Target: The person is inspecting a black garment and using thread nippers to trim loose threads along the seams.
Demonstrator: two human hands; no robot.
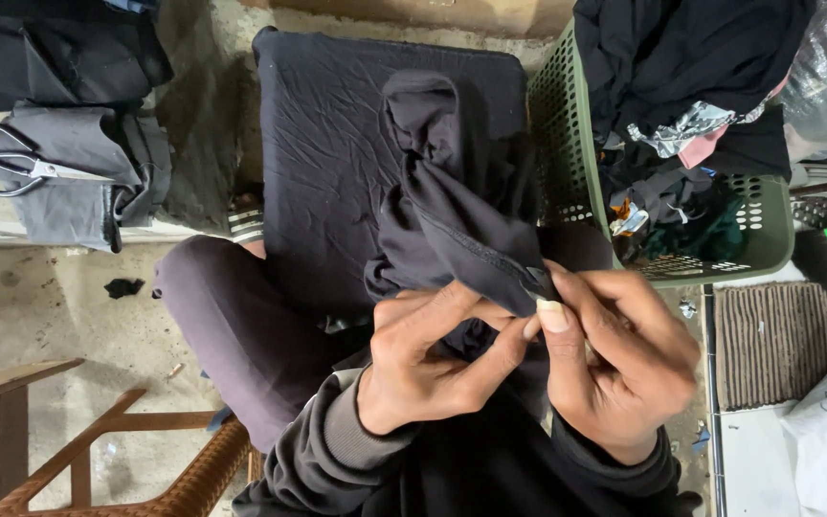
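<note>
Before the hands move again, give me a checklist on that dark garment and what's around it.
1. Left hand pinching the dark garment: ok.
2. Right hand gripping its stitched edge: ok.
3. Garment spread flat on the dark pad: not ok, it is bunched and twisted.
4. Green basket beside the pad, within view: ok.
5. Scissors away from the hands, resting on grey cloth: ok.
6. Flaws on the seam: cannot tell.

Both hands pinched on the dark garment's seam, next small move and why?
Probably slide the right hand along the seam to spread it. Both hands, left hand too, pinch one spot on the garment, which hangs bunched and twisted above the cushion.
</note>
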